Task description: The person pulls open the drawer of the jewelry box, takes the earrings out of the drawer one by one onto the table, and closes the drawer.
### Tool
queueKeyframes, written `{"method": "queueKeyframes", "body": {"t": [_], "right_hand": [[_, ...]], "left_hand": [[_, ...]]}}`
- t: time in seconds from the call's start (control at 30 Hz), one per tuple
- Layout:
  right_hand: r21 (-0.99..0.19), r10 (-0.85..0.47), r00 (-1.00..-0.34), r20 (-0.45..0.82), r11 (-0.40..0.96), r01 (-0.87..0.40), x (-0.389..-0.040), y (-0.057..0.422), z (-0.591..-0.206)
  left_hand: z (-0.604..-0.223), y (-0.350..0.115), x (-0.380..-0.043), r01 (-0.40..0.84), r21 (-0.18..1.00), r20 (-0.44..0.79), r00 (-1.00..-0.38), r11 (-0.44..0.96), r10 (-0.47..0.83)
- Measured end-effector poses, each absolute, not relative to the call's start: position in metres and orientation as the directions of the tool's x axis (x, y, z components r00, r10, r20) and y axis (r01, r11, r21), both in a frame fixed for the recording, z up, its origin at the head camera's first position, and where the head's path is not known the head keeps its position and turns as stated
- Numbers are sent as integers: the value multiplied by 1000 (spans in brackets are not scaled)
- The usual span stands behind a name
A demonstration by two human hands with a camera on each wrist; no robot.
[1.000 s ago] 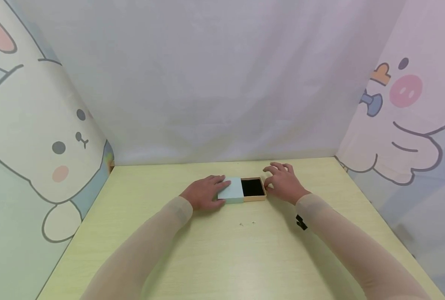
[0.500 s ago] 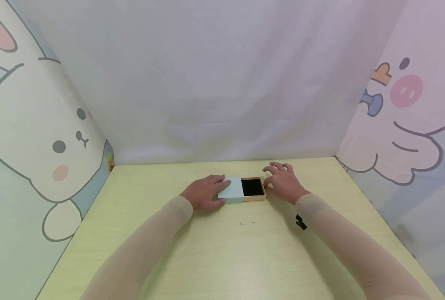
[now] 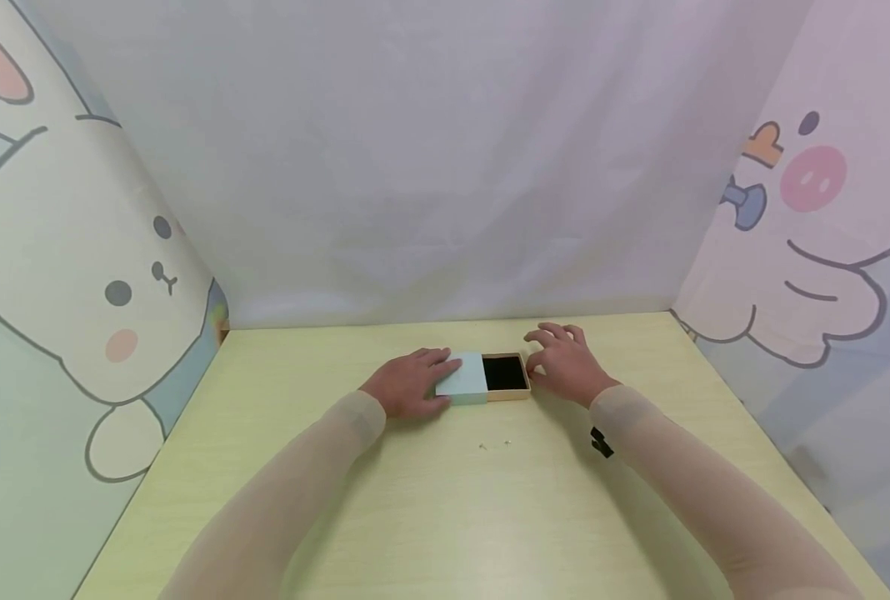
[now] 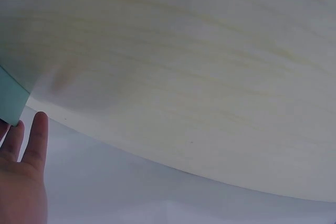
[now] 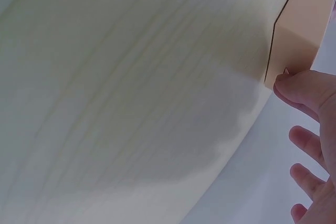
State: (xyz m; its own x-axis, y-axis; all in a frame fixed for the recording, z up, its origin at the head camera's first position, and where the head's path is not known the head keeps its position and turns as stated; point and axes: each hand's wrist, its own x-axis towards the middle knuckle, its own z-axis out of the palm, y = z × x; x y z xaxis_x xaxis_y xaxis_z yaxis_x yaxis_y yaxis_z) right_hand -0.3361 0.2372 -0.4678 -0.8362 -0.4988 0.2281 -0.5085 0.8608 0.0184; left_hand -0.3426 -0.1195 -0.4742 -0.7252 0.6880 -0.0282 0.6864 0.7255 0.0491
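Note:
A light-blue drawer box (image 3: 463,382) lies on the table in the head view. Its tan inner tray (image 3: 508,396), lined in black, sticks out of the sleeve's right end. My left hand (image 3: 409,386) holds the sleeve from the left, thumb along the front side and fingers over the top and back. At the tray's right end, my right hand (image 3: 568,367) pinches a small pull tab (image 5: 286,70) between thumb and index finger, its other fingers spread. In front of the box lie two tiny shiny pieces, one left (image 3: 482,447) and one right (image 3: 508,442), too small to make out.
The pale wooden table (image 3: 445,517) reaches back to a hanging white curtain (image 3: 445,167). Cartoon-printed cloths, a rabbit (image 3: 70,275) at left and a pig (image 3: 812,233) at right, flank the table. A black clip (image 3: 602,442) hangs at the right sleeve's cuff.

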Motion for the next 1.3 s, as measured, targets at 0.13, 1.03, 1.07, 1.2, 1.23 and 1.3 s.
{"method": "queueKeyframes", "body": {"t": [0.13,1.03,1.07,1.2,1.23,1.3], "right_hand": [[15,-500,-836,227,860,-511,-337,237,-468],[-6,-540,-803,252,829,-559,-337,218,-468],[-7,-540,-803,253,829,-559,-337,218,-468],[1,-542,-799,259,828,-561,-337,217,-469],[4,-542,-799,260,828,-560,-337,217,-469],[7,-541,-800,259,829,-559,-337,216,-470]], "left_hand": [[-474,-120,-343,686,51,-31,-725,726,688],[-471,-118,-341,677,67,-52,-731,733,680],[-472,-118,-342,677,68,-53,-731,733,680],[-473,-119,-343,678,71,-53,-730,732,681],[-473,-119,-343,678,72,-53,-730,732,682],[-474,-119,-344,677,69,-54,-731,733,680]]}}
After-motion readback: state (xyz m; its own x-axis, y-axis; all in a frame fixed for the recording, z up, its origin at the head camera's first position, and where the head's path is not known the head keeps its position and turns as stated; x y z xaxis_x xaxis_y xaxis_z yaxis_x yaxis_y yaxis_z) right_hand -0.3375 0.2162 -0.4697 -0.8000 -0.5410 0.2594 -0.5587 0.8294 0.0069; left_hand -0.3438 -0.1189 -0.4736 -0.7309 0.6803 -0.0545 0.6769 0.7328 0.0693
